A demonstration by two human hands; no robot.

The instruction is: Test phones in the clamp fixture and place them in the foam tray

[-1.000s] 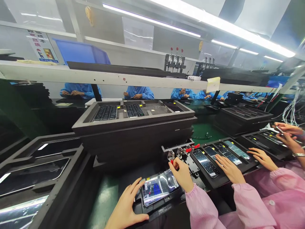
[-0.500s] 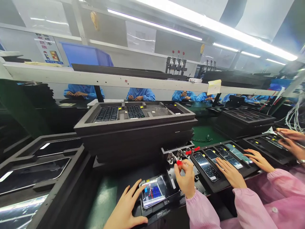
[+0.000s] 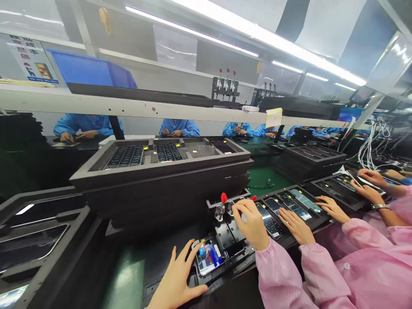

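A phone (image 3: 207, 259) with a lit screen lies in a black fixture (image 3: 238, 268) at the bench's front edge. Black clamp plates (image 3: 229, 234) cover the phone's right half. My left hand (image 3: 176, 280) rests on the fixture with fingers spread, its fingertips touching the phone's left edge. My right hand (image 3: 252, 222) is curled over a toggle clamp at the back of the fixture, and a red tip shows just above the fingers. Left of it, another clamp's red handle (image 3: 223, 198) stands upright and free.
A stack of dark trays (image 3: 161, 180) with phones on top rises behind the fixture. A co-worker's hands (image 3: 298, 226) in pink sleeves rest on a phone tray (image 3: 317, 221) to the right. More black trays (image 3: 38, 240) sit at left. People in blue sit across.
The clamp plates have come down over the phone's right half. One red handle now stands upright, and my right hand has shifted right onto the neighbouring clamp. My left hand stays put.
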